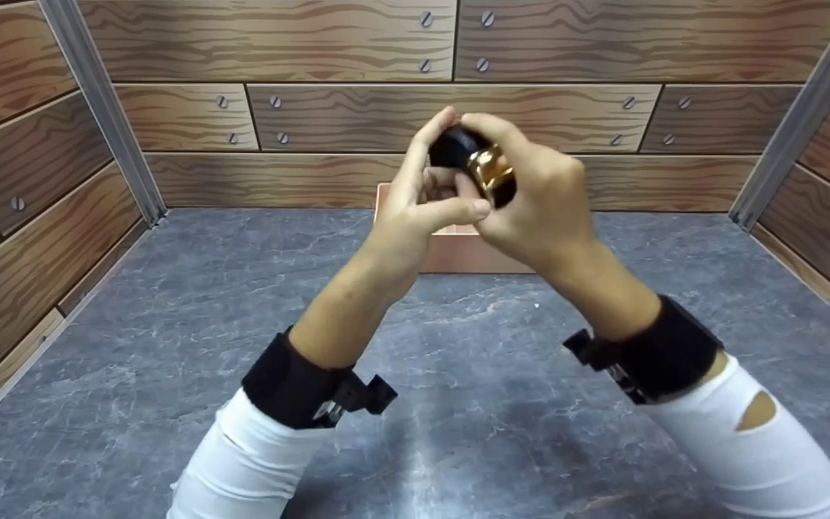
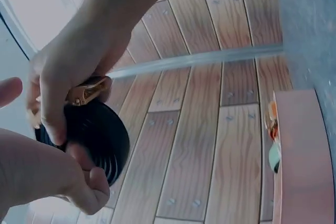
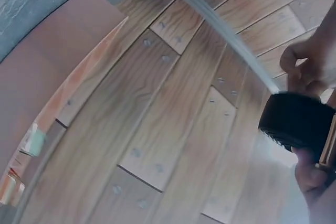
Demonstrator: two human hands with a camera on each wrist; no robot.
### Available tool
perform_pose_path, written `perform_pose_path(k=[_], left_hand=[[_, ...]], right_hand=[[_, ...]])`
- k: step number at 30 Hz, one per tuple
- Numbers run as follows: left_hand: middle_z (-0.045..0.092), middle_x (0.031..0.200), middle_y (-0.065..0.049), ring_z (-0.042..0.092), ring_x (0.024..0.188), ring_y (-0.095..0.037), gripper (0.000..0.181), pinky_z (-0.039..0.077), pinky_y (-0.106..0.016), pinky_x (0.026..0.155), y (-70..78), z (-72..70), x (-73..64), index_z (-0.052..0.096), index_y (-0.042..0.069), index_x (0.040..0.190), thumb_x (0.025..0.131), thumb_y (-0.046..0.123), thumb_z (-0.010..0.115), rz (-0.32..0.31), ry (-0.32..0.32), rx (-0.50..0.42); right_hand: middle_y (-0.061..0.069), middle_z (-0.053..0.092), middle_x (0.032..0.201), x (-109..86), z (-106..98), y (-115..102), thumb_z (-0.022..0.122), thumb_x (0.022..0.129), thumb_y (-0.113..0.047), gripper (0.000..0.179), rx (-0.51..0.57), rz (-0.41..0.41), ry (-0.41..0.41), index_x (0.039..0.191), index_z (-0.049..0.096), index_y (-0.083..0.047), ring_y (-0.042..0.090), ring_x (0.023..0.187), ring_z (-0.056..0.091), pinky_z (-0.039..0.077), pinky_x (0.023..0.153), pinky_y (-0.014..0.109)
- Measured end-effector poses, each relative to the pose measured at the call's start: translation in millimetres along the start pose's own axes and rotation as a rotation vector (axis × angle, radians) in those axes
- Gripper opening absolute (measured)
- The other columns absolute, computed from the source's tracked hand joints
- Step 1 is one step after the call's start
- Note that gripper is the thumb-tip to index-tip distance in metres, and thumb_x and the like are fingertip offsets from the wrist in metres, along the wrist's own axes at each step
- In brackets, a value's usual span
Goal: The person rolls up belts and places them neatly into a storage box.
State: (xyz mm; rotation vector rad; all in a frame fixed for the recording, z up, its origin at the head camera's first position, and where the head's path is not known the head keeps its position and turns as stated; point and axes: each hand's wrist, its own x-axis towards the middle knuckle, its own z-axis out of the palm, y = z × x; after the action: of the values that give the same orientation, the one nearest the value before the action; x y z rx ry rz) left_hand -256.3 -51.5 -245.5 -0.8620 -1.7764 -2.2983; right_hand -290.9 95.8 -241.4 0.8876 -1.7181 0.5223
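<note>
Both hands hold a coiled black belt (image 1: 451,149) with a shiny gold buckle (image 1: 492,173), raised above the table in front of the back wall. My right hand (image 1: 548,198) grips the coil on the buckle side, covering part of it. Around the other side curls my left hand (image 1: 406,209), its thumb at the lower edge and a fingertip near the top. The left wrist view shows the layered rings of the belt coil (image 2: 100,135), with left-hand fingers against them. In the right wrist view the belt roll (image 3: 296,119) appears side-on, the thumb below it.
Behind and below the hands, a pinkish-orange box (image 1: 483,258) stands on the grey marbled table (image 1: 278,288) near the back wall. A pale green thing (image 2: 274,157) and red and orange things show inside it. Wood-patterned panels (image 1: 357,115) enclose the back and sides.
</note>
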Motion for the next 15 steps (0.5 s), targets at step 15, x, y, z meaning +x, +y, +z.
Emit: perform_pose_path(k=[15], left_hand=[[0.059, 0.124, 0.001, 0.049, 0.115, -0.015, 0.063, 0.040, -0.032, 0.100, 16.8, -5.8, -9.6, 0.045, 0.013, 0.139, 0.083, 0.011, 0.074, 0.262, 0.360, 0.474]], right_hand=[[0.026, 0.069, 0.105, -33.8, 117.3, 112.8, 0.060, 0.086, -0.042, 0.052, -0.232, 0.695, -0.588, 0.132, 0.059, -0.018, 0.047, 0.091, 0.066, 0.054, 0.073, 0.054]])
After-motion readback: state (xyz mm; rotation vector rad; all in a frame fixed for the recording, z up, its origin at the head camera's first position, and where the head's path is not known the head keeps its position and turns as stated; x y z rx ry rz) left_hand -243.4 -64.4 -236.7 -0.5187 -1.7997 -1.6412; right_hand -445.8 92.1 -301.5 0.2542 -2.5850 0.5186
